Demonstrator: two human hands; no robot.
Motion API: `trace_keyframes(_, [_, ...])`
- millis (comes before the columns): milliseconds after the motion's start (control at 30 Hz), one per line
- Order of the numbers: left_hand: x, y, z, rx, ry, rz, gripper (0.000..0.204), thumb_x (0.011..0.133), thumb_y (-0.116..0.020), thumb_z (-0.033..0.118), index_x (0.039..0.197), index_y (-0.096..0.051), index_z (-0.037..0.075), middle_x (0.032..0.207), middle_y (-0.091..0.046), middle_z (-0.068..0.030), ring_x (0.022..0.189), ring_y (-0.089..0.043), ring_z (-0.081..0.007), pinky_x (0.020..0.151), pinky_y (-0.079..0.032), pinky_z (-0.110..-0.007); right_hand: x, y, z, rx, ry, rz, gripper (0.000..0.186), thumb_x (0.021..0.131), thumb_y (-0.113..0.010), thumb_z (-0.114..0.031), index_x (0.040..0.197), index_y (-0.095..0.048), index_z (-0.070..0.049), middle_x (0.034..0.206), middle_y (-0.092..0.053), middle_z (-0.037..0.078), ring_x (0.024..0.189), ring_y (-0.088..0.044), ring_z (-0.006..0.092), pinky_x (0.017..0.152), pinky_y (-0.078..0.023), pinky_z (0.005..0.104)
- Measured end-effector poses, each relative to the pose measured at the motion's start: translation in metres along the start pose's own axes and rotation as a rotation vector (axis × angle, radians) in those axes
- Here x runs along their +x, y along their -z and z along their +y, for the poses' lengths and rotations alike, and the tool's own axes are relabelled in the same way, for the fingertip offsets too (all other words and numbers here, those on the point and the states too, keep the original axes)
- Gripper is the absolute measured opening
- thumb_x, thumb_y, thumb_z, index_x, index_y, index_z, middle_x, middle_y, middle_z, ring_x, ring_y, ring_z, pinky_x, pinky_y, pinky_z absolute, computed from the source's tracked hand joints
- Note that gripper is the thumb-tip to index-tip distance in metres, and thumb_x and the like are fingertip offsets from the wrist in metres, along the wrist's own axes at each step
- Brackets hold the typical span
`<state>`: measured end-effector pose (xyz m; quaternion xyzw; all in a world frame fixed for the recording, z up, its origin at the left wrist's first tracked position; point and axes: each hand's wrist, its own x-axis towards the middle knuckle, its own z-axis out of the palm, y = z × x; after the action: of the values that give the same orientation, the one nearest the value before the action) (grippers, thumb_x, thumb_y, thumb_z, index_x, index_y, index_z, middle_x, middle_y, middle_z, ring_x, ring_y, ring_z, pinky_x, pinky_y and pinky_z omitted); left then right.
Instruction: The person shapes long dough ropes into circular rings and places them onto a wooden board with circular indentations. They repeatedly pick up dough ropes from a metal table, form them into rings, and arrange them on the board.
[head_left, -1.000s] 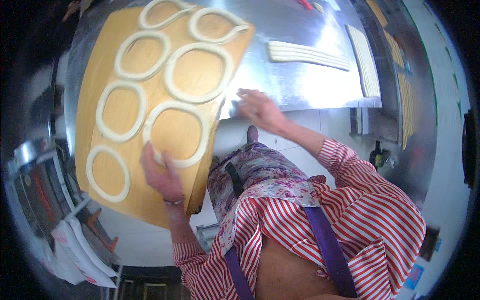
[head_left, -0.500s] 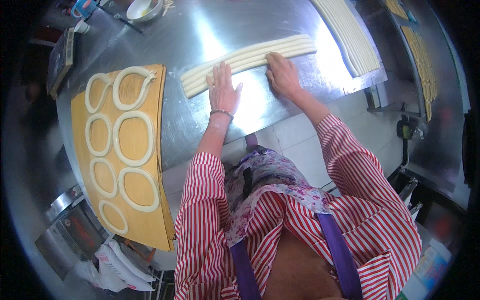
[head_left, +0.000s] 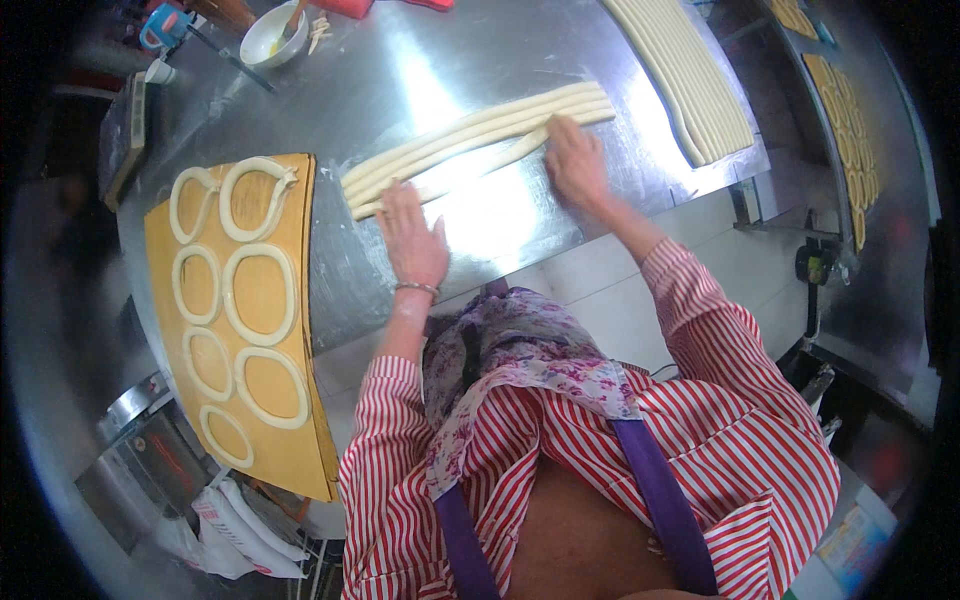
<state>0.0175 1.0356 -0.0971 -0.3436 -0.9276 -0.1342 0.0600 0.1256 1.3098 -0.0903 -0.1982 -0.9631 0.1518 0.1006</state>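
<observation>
My left hand (head_left: 410, 230) lies with fingers stretched at the left end of one dough strand. My right hand (head_left: 572, 160) has bent fingers closed on that dough strand (head_left: 503, 156) toward its right end, where the strand bows away from the bundle of pale dough strands (head_left: 470, 128) on the steel table (head_left: 350, 110). A wider sheet of parallel strands (head_left: 675, 85) lies along the table's right part. At the left, a wooden board (head_left: 165, 280) bears several dough rings (head_left: 258, 398), some with pinched joins.
A white bowl (head_left: 262, 40), blue mug (head_left: 160, 28), small white cup (head_left: 158, 73) and red object (head_left: 425, 3) sit toward the back. Trays with dough pieces (head_left: 840, 100) stand at the right. White sacks (head_left: 245, 530) are stacked at lower left, beside a metal pot (head_left: 132, 398).
From the board, both hands moved onto the strand bundle. Since half a second ago they shifted nearer me, the left also leftward, and one strand has come away from the bundle.
</observation>
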Motion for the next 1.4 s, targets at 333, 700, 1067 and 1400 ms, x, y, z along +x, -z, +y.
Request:
trace_keyframes(333, [-0.028, -0.002, -0.002, 0.079, 0.127, -0.112, 0.067, 0.094, -0.060, 0.027, 0.149, -0.032, 0.000, 0.156, -0.028, -0.0218, 0.145, -0.026, -0.0374, 0.119, -0.017, -0.053, -0.012, -0.011, 0.053, -0.146, 0.135, 0.004, 0.047, 0.095, -0.054, -0.019, 0.138, -0.046, -0.001, 0.145, -0.045, 0.015, 0.138, -0.039, 0.0284, 0.112, -0.033, 0.0499])
trace_keyframes(700, [0.001, -0.007, -0.047, 0.085, -0.013, -0.034, 0.045, 0.089, -0.065, 0.018, 0.132, -0.055, 0.007, 0.120, -0.057, -0.0126, 0.118, -0.050, -0.0303, 0.108, -0.034, -0.049, 0.013, 0.018, 0.103, -0.178, 0.234, 0.073, 0.040, 0.086, -0.051, 0.000, 0.125, -0.054, -0.003, 0.132, -0.053, 0.016, 0.123, -0.052, 0.0280, 0.104, -0.038, 0.0459])
trace_keyframes(1067, [-0.019, -0.004, -0.052, -0.150, -0.028, -0.066, 0.036, 0.086, -0.068, 0.012, 0.121, -0.061, 0.006, 0.101, -0.056, -0.0131, 0.098, -0.055, -0.0329, 0.086, -0.047, -0.043, 0.030, 0.023, 0.155, -0.107, 0.349, -0.043, 0.017, 0.084, -0.066, -0.011, 0.098, -0.057, -0.008, 0.099, -0.059, 0.012, 0.097, -0.060, 0.0312, 0.086, -0.045, 0.0451])
trace_keyframes(1400, [-0.091, 0.029, -0.136, -0.233, 0.184, -0.135, 0.035, 0.083, -0.070, 0.013, 0.117, -0.063, 0.005, 0.106, -0.059, -0.0140, 0.101, -0.057, -0.0341, 0.085, -0.048, -0.042, -0.007, 0.002, 0.095, 0.133, 0.240, -0.235, 0.046, 0.086, -0.070, -0.012, 0.129, -0.055, -0.008, 0.109, -0.060, 0.013, 0.101, -0.060, 0.0351, 0.087, -0.050, 0.0418])
